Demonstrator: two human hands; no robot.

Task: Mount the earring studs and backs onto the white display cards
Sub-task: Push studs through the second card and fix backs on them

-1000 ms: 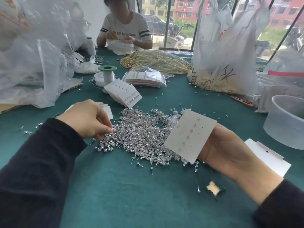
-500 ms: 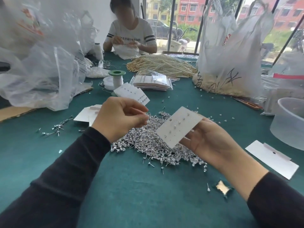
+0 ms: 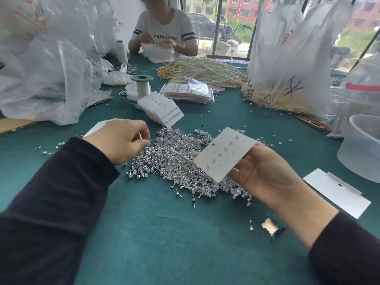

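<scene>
1. Two hands in dark sleeves are working above a teal cloth-covered worktop.
2. The right hand is gripping a white rectangular display card, fingers curling behind it and holding it tilted over the heap.
3. A column of small shiny studs is sitting on that card.
4. The left hand is hovering at the heap's left edge, thumb and forefinger pressing together, seemingly on a single thin stud, though it is too small to confirm.
5. A loose heap of silver earring studs and clear backs is lying on the worktop between the hands.
6. A fanned stack of filled white cards is resting just beyond the heap, and a blank white card is lying right of the right hand.
</scene>
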